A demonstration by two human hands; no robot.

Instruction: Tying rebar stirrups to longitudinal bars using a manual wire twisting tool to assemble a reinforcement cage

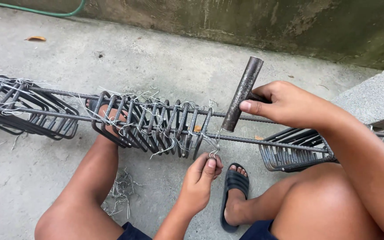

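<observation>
The rebar cage (pixel 156 126) runs out of view at both side edges. The tool's hook is hidden inside the right hand (pixel 285 104), and the left foot (pixel 107 118) sits partly hidden behind the stirrups (pixel 165 129).

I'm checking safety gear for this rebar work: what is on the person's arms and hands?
Nothing: both forearms are bare with no sleeves in view, and the left hand and right hand are ungloved, with no rings, watch or wristbands visible.
</observation>
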